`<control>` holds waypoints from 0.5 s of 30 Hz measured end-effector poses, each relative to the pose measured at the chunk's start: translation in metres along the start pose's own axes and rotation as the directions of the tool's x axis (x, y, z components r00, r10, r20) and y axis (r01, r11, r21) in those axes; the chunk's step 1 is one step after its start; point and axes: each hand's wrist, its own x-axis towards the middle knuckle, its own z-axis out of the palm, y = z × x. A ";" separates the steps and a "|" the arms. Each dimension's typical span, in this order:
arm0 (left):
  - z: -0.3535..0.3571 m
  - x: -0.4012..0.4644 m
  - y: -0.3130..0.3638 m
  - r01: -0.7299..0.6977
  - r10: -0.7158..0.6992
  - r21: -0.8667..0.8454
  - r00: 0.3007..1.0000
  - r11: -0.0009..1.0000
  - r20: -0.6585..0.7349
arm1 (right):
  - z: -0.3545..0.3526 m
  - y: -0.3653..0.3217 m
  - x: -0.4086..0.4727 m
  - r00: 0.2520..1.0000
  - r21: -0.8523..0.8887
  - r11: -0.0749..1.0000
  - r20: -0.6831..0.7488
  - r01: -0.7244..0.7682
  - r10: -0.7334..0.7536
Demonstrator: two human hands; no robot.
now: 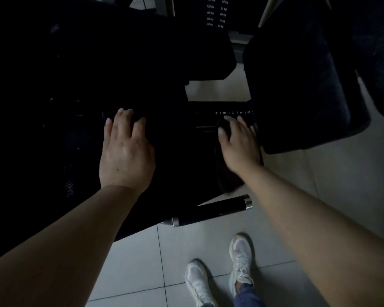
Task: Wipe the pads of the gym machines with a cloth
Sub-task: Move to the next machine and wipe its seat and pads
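Two hands, left (125, 151) and right (237, 142), one cloth (228, 176), on pad (175, 151)

I'm in a gym, dim lighting. Weight stack (216, 13) far ahead of my right hand (237, 144), plates labelled in lbs and kg. Black upholstered machine pad (302, 94) just right of that hand, another large dark seat pad (75, 74) under and ahead of my left hand (125, 151). Numbered adjustment scale (235, 112) at my right fingertips, digits 5 to 8 readable. Black grip handle with chrome ends (213, 210) just below the right wrist. Pale tiled floor (142, 262) underneath, my white sneakers (220, 269) on it.
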 end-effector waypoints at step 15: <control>-0.001 0.003 -0.002 -0.022 0.021 0.031 1.000 0.999 0.022 | 0.017 -0.017 -0.094 0.997 0.025 0.999 -0.061 0.047 -0.045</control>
